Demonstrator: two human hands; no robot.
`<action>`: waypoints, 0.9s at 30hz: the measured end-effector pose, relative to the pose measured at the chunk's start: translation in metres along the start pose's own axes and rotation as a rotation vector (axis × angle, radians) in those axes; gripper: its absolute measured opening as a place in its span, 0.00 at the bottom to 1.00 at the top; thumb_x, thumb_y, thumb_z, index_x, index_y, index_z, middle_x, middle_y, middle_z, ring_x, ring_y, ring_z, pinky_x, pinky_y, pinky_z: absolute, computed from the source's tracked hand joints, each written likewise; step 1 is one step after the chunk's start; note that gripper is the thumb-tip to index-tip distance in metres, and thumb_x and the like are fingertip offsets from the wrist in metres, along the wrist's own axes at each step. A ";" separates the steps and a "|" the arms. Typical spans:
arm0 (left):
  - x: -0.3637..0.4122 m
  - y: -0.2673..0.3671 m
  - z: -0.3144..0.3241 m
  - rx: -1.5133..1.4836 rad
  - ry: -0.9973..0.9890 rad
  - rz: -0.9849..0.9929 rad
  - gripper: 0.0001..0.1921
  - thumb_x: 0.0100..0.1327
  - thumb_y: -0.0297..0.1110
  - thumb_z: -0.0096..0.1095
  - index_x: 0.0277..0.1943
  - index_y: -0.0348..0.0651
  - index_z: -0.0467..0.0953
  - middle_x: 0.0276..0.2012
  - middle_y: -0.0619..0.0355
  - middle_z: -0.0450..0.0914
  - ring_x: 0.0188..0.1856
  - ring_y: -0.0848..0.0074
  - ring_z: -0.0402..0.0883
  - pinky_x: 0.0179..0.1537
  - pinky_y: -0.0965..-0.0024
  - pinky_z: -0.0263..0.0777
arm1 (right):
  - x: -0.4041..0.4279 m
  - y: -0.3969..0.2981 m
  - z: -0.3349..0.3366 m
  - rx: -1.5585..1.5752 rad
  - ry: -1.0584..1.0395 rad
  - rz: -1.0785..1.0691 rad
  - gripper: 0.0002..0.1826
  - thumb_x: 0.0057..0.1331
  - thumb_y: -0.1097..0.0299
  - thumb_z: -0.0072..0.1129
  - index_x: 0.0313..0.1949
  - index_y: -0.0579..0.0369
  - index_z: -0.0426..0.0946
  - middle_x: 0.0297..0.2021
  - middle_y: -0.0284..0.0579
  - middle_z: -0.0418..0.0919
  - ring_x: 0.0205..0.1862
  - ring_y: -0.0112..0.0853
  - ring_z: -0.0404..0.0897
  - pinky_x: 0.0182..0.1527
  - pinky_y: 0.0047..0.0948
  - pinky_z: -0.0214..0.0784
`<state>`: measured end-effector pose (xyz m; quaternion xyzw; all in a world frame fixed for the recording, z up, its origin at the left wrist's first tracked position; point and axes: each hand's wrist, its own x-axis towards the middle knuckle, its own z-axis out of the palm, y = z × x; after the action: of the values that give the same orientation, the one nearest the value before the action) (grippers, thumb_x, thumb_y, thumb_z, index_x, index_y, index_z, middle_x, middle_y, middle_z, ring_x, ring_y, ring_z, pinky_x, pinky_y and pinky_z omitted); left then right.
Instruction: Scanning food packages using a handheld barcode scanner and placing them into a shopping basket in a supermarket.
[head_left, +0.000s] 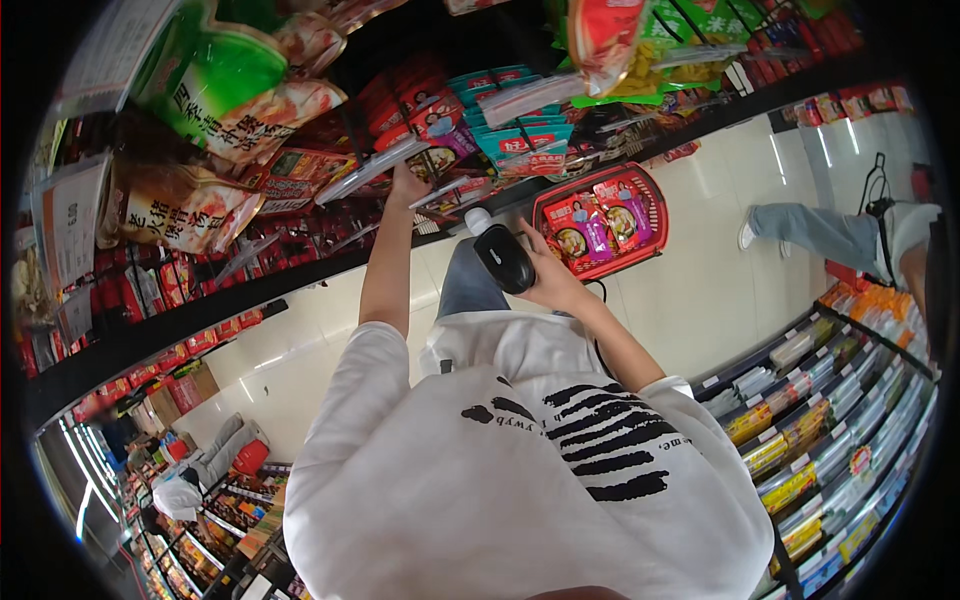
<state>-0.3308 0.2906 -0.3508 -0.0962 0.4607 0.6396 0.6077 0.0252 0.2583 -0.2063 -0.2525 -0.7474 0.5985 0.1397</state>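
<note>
My left hand (409, 184) reaches up to a shelf of hanging food packets. It is against a red and purple seasoning packet (433, 161), beside a clear price-tag strip (375, 169). Its fingers are partly hidden, so I cannot tell whether they grip the packet. My right hand (553, 271) is closed around a black, rounded handheld device (503, 259) in front of my legs. Beyond that hand, a red plastic shopping basket (658, 196) stands on the floor. In it lie red and purple packets (621, 217) that look like the ones on the shelf.
Teal packets (521, 142) hang right of my left hand, and large green pouches (232, 82) hang to the left. Behind me on the right is a tiered shelf (817, 435) of boxed rolls. A person in jeans (817, 232) stands at right; another person (187, 480) is far left.
</note>
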 end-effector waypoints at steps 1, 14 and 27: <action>-0.007 -0.003 0.004 0.011 -0.009 -0.012 0.39 0.60 0.68 0.40 0.57 0.38 0.65 0.52 0.46 0.74 0.54 0.57 0.73 0.55 0.50 0.67 | -0.005 0.001 -0.001 0.001 0.018 0.006 0.37 0.46 0.66 0.70 0.57 0.52 0.67 0.66 0.64 0.39 0.68 0.54 0.47 0.62 0.42 0.57; 0.019 -0.012 -0.008 0.135 -0.212 -0.157 0.54 0.52 0.76 0.37 0.65 0.31 0.49 0.68 0.43 0.49 0.71 0.60 0.43 0.65 0.42 0.43 | -0.104 0.020 -0.020 -0.071 0.229 0.239 0.25 0.49 0.70 0.66 0.49 0.53 0.73 0.55 0.44 0.71 0.69 0.50 0.46 0.64 0.42 0.52; -0.022 -0.198 -0.097 0.178 0.025 -0.427 0.13 0.62 0.35 0.57 0.47 0.39 0.70 0.47 0.45 0.76 0.53 0.60 0.74 0.57 0.58 0.68 | -0.195 0.076 -0.013 -0.089 0.461 0.753 0.23 0.47 0.70 0.65 0.44 0.56 0.69 0.36 0.57 0.78 0.39 0.52 0.77 0.42 0.43 0.70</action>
<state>-0.1962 0.1751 -0.4835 -0.1452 0.4920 0.4523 0.7296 0.2104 0.1743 -0.2579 -0.6399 -0.5776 0.5028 0.0640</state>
